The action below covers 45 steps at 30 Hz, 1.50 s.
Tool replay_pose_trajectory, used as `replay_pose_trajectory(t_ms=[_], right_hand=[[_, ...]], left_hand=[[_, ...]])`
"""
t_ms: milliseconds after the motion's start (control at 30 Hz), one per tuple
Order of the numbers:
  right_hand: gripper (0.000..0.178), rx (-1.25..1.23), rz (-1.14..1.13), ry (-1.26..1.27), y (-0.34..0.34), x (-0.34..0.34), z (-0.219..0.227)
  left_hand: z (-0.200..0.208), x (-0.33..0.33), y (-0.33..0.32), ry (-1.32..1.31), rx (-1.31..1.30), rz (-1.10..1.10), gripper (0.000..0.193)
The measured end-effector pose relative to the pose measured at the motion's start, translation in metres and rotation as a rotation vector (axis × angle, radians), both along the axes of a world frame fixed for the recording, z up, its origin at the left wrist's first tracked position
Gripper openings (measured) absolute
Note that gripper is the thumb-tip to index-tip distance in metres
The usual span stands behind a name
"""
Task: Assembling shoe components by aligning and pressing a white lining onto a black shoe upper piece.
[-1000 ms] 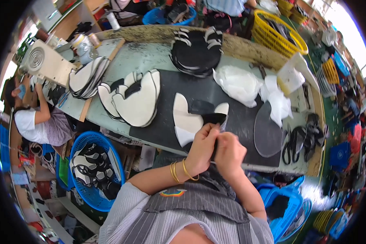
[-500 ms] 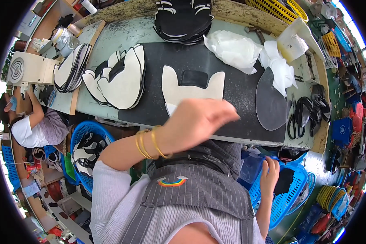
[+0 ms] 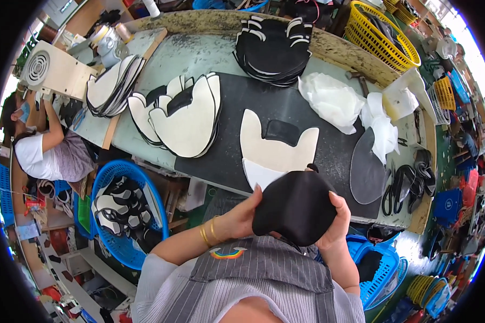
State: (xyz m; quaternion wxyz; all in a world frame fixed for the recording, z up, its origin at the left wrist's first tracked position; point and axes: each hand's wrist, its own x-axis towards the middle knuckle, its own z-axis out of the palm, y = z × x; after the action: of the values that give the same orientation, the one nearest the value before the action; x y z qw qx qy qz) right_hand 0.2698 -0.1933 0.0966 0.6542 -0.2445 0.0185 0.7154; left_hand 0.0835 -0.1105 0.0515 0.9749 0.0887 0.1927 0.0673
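In front of my body, above the table's near edge, a smooth black shoe-upper piece [image 3: 293,207] is held up between both hands. My left hand [image 3: 243,214], with gold bangles at the wrist, grips its left edge. My right hand [image 3: 337,222] closes on the right edge. Just beyond, a cream U-shaped piece [image 3: 280,146] with a black tab lies on the black mat [image 3: 331,153], its lower part over a white one [image 3: 257,171]. Stacked cream pieces [image 3: 187,128] are to the left, stacked black pieces [image 3: 272,54] at the back. A dark rounded pad [image 3: 364,175] lies right.
Crumpled white plastic [image 3: 328,99], a hammer [image 3: 359,81] and scissors [image 3: 400,185] are on the table's right side. Blue baskets stand at left [image 3: 105,231] and right [image 3: 376,288]. A masked person [image 3: 48,145] sits far left beside a cream machine [image 3: 64,70].
Before, my left hand was over the cream piece and my right hand beside the right basket. Both now hold the black shoe-upper piece. The view has shifted.
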Motion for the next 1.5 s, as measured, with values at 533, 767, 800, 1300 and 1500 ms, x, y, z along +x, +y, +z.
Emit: replay_pose_trajectory(t_ms=[533,767,800,1300,1500], right_hand=[[0.025,-0.218,-0.092,-1.506,0.066,0.018,-0.096],[0.02,-0.226,-0.047,-1.387,0.066,0.025,-0.101],[0.019,-0.228,-0.055,-1.364,0.067,0.024,-0.1],[0.017,-0.308,-0.022,-1.629,0.086,0.031,-0.068],[0.01,-0.261,-0.167,-1.596,0.071,0.049,-0.093]], left_hand=[[-0.071,0.015,0.117,0.741,1.49,0.476,0.019],[-0.055,0.021,0.116,0.836,1.603,0.442,0.023],[-0.055,0.021,0.117,0.834,1.588,0.439,0.025],[-0.023,0.042,0.024,0.703,2.223,0.102,0.058],[-0.033,0.034,0.014,0.624,2.238,0.087,0.038]])
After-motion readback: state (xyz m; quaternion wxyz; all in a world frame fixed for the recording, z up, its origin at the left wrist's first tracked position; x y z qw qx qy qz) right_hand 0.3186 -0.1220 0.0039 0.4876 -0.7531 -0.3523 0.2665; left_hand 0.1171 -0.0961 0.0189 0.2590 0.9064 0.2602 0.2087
